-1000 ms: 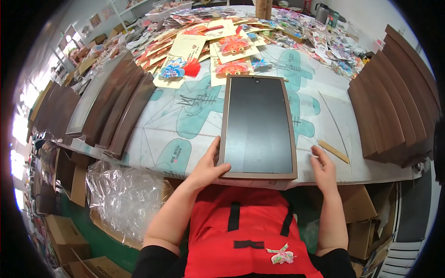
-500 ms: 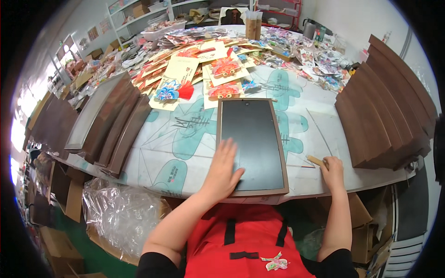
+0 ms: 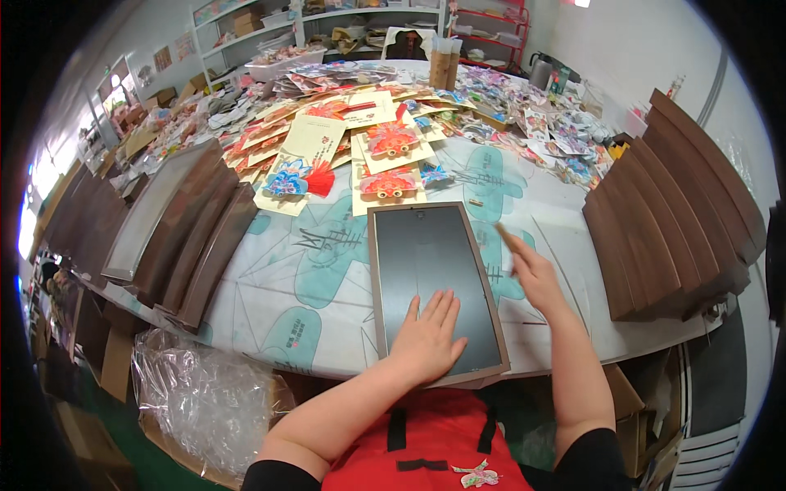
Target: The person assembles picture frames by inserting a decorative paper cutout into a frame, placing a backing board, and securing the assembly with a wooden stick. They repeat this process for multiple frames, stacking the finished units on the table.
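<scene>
A picture frame (image 3: 434, 270) with a brown border and a dark, smooth back panel lies on the table in front of me. My left hand (image 3: 430, 337) rests flat on the lower part of that panel, fingers stretched out and holding nothing. Just off the frame's right edge, my right hand (image 3: 532, 274) is closed round a short, flat tan stick (image 3: 506, 236), whose tip points up and to the left. At the top edge of the panel sits a small metal hanger (image 3: 420, 215).
Cream cards (image 3: 315, 143) with red and blue paper ornaments and tassels pile up beyond the frame. Brown frames stand in stacks at the left (image 3: 196, 237) and right (image 3: 655, 237). Clear plastic wrap (image 3: 205, 401) fills a box below the table's left front edge.
My left hand has slid right and nearer to me on the panel. My right hand has lifted the tan stick and brought it left to the frame's edge. The view has shifted slightly.
</scene>
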`<state>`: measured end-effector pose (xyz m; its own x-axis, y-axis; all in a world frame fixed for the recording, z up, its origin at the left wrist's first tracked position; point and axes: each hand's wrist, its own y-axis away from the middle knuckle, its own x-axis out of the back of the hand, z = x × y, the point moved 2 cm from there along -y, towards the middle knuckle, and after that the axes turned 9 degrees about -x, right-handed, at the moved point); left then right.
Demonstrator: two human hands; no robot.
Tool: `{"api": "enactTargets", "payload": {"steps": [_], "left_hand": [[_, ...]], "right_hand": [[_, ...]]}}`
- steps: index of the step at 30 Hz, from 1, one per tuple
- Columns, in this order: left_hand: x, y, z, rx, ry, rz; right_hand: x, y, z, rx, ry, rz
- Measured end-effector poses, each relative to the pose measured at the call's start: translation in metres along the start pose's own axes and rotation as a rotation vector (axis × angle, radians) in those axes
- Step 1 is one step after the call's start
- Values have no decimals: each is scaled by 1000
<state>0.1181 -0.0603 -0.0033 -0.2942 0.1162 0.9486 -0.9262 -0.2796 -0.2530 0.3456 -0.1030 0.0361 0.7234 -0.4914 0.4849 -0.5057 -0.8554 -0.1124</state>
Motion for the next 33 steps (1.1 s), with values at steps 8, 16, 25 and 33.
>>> {"api": "enactTargets", "payload": {"steps": [8, 16, 25, 33], "left_hand": [[2, -1, -3, 4, 51, 13], [3, 0, -4, 14, 80, 3], [2, 1, -5, 11, 99, 59], [5, 0, -6, 21, 111, 59]], "right_hand": [[-110, -115, -15, 33, 339, -159], [-125, -111, -25, 6, 526, -138], [-133, -86, -35, 156, 881, -68], [-149, -53, -58, 272, 558, -147]]}}
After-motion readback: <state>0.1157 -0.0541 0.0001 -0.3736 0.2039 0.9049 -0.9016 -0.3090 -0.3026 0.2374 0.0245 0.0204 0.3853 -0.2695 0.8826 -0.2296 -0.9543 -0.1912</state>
